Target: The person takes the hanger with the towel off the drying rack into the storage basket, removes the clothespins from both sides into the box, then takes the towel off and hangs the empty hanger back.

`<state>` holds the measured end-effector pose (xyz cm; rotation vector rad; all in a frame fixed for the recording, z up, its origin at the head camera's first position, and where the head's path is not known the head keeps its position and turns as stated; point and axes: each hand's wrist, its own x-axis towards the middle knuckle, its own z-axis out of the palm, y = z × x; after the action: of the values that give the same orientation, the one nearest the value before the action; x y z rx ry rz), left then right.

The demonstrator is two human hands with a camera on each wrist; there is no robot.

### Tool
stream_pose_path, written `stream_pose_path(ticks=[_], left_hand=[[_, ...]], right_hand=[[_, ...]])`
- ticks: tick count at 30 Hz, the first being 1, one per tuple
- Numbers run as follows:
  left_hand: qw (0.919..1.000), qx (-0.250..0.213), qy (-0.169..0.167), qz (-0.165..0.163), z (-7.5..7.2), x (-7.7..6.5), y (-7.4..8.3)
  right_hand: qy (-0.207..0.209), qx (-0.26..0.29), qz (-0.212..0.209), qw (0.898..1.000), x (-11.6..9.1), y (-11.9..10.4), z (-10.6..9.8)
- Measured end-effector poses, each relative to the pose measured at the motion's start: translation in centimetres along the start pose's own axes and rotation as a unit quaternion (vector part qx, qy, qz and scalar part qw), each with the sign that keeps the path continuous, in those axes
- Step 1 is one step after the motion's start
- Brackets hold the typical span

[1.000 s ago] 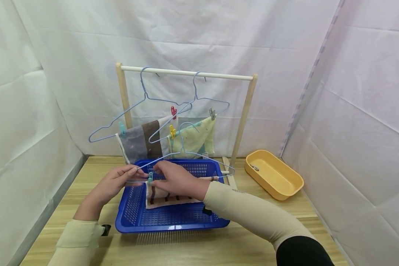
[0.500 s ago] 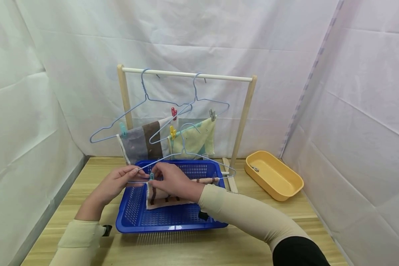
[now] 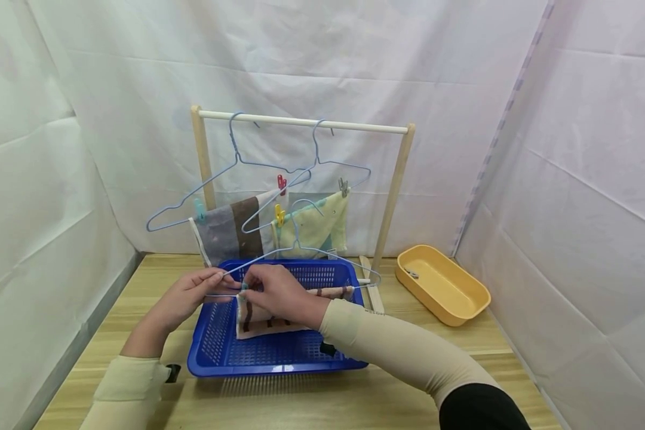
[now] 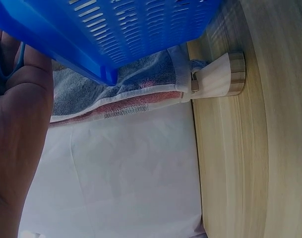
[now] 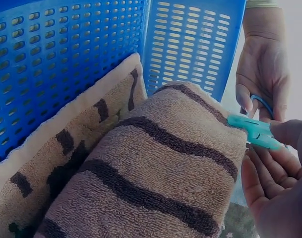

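My left hand (image 3: 196, 289) grips the left end of a blue wire hanger (image 3: 322, 249) above the basket. A towel (image 5: 160, 158), beige with dark brown stripes, is folded over the hanger's lower bar. Between thumb and fingers my right hand (image 3: 279, 292) pinches a teal clothespin (image 5: 252, 131), whose jaws sit on the towel's corner at the bar. In the head view the right fingers cover most of that clothespin. Under both hands is the blue plastic basket (image 3: 279, 367), with the towel's lower part hanging into it.
Behind the basket stands a drying rack (image 3: 301, 121) with two hangers. A grey-brown towel (image 3: 226, 230) and a yellow-green towel (image 3: 314, 224) are clipped to them. A yellow tray (image 3: 443, 286) at right holds a grey clothespin (image 3: 411, 274).
My right hand has shifted slightly left and its fingers have closed further around the teal clothespin. The left hand and the hanger have barely moved.
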<state>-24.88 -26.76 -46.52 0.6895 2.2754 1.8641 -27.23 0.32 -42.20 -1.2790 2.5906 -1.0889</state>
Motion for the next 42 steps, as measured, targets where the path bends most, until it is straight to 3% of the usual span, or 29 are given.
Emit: stream_pose_path(ticks=[13, 24, 42], left_hand=[[0.9999, 0.007, 0.007, -0.004, -0.1, -0.1, 0.1], [1.0000, 0.001, 0.007, -0.005, -0.1, -0.1, 0.0], [0.9999, 0.006, 0.011, -0.007, -0.1, -0.2, 0.2]], right_hand=[[0.032, -0.018, -0.031, 0.999, 0.1, -0.1, -0.3], [0.041, -0.004, -0.016, 0.999, -0.4, -0.1, -0.2], [0.045, 0.008, 0.016, 0.999, -1.0, -0.9, -1.7]])
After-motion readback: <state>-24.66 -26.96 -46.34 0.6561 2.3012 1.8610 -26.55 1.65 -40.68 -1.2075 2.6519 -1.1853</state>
